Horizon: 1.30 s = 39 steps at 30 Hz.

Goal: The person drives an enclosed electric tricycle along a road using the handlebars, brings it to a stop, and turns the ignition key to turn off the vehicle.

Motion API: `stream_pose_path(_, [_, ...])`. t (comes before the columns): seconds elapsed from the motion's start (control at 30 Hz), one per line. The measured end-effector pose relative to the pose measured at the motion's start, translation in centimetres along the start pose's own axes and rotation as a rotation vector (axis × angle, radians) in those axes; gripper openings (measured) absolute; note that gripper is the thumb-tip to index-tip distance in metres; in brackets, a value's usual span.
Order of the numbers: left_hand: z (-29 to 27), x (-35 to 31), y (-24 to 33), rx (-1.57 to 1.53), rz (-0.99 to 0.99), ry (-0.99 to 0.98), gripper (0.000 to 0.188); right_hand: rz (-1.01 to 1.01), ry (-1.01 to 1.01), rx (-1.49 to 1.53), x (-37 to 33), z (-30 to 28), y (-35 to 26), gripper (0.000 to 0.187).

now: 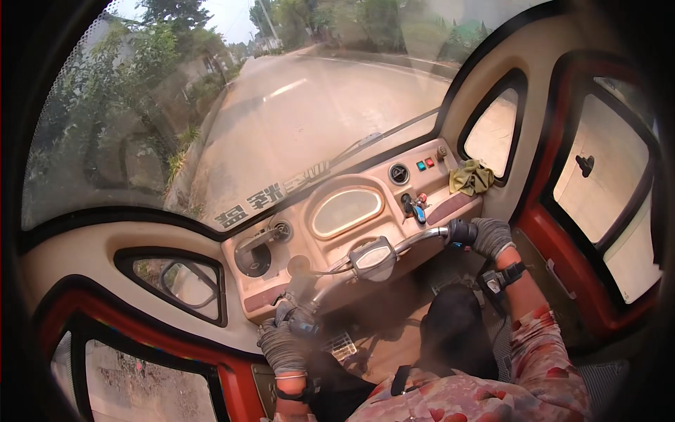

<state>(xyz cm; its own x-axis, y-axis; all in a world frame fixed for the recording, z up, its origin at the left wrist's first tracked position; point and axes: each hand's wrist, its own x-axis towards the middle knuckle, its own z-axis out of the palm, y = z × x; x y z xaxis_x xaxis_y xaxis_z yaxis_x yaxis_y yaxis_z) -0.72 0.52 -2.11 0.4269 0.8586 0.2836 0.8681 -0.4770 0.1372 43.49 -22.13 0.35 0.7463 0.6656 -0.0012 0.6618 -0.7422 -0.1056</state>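
I sit in a small enclosed vehicle with a handlebar [416, 241] across its front. My left hand [283, 347], in a grey knit glove, is closed around the left grip [304, 321]. On the other side my right hand [492, 238], gloved alike, wraps the black right grip [460, 232]. A dark device is strapped on each wrist. Between the grips sits the handlebar's centre cover [373, 258]. Behind it is the oval instrument panel [346, 212]. A key with a blue tag [420, 213] hangs right of the panel.
A crumpled green cloth [472, 177] lies on the dashboard's right end, near red and green switches [425, 164]. Through the windshield a paved road [302, 112] runs ahead, with bushes [119, 112] along its left. Red-framed doors [555, 260] flank me. A pedal [340, 347] shows on the floor.
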Motion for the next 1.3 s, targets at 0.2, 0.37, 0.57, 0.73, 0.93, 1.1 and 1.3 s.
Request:
stream_pose_path(0.2, [-0.2,0.1,0.2,0.005,-0.021,-0.037,0.031,-0.018,0.014,0.008,0.1,0.4,0.2,0.05])
stream_pose_path(0.37, [0.2,0.1,0.0,-0.004,-0.018,-0.001,0.031,-0.031,-0.045,-0.016,0.5,0.2,0.3,0.051])
stream_pose_path(0.57, [1.5,0.0,-1.5,-0.002,-0.025,-0.07,0.039,-0.051,-0.052,-0.018,0.5,-0.2,0.1,0.051])
stream_pose_path(0.73, [-0.4,0.3,0.4,0.011,-0.044,-0.046,0.031,-0.099,-0.169,-0.023,1.4,-0.5,0.6,0.053])
stream_pose_path(0.93, [0.8,0.2,-0.7,0.006,-0.013,-0.061,0.036,-0.191,-0.303,0.019,2.6,-0.6,1.5,0.054])
stream_pose_path(1.1, [1.3,0.1,-0.8,0.068,0.01,-0.003,0.04,-0.143,-0.23,0.02,2.2,-0.7,1.4,0.053])
stream_pose_path(1.3, [-1.1,1.2,1.1,0.058,-0.111,-0.29,0.049,-0.112,-0.225,0.019,1.7,-1.0,1.1,0.052])
